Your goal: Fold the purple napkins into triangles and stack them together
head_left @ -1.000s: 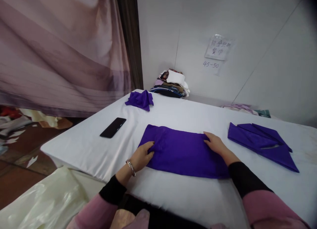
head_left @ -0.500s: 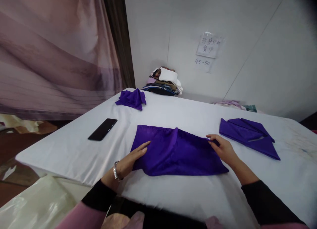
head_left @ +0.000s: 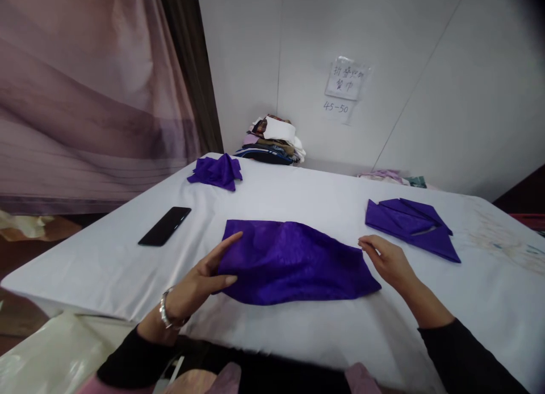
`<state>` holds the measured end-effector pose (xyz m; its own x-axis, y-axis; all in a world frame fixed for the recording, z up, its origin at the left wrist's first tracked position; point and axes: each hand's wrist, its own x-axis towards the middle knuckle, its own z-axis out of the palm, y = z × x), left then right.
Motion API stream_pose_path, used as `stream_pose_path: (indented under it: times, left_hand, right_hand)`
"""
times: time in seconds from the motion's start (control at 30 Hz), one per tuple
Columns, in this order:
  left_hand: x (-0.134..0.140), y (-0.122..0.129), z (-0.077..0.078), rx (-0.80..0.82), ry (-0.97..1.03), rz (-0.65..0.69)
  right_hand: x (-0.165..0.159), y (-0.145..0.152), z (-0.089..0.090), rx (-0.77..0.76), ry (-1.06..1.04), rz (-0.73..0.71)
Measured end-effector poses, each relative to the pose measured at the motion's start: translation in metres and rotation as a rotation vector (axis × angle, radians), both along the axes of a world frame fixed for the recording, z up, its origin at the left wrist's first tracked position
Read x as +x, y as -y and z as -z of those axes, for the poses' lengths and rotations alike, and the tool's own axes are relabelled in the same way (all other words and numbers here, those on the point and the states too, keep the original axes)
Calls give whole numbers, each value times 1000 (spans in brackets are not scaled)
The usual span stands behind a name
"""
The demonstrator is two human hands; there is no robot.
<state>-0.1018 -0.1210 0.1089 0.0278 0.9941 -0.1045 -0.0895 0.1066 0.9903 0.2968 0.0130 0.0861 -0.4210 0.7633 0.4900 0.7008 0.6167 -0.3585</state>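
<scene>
A purple napkin [head_left: 293, 263], folded into a long, slightly rumpled strip, lies on the white-covered table in front of me. At its left end my left hand [head_left: 198, 277] rests over the edge, thumb and fingers spread apart and nothing gripped. My right hand [head_left: 389, 263] is at the upper right corner with fingertips pinched together at the cloth's edge. Farther right lies a second purple napkin [head_left: 409, 221], folded flat with pointed ends. A third purple napkin [head_left: 217, 171], shaped with raised peaks, sits at the far left.
The white tablecloth [head_left: 306, 189] covers the table. A black phone [head_left: 165, 226] lies to the left. Behind the table is a pile of folded cloths [head_left: 272, 141] against the wall, which carries a handwritten sign [head_left: 346, 80]. A pink curtain [head_left: 93, 87] hangs on the left.
My left hand has shifted left and its thumb has opened away from the fingers. The napkin's upper edge now bulges smoothly, without its earlier ridge. My view has turned slightly right.
</scene>
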Motion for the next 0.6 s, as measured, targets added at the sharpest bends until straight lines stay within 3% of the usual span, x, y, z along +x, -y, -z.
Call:
stream_pose_path:
  times: [0.1,0.3,0.5,0.6]
  left_hand:
    - [-4,12,1,-7,82,-28]
    - [-7,18,9,-153,162,-45]
    - [-4,26,1,-151,49,91]
    - [-12,32,-1,-133,-71,142]
  right_hand:
    - [4,6,1,6,-23,7]
    - [-5,18,13,-152,-46,-100]
    - [-45,5,32,-273,92,-292]
    - [-60,-9,44,-300,187,-312]
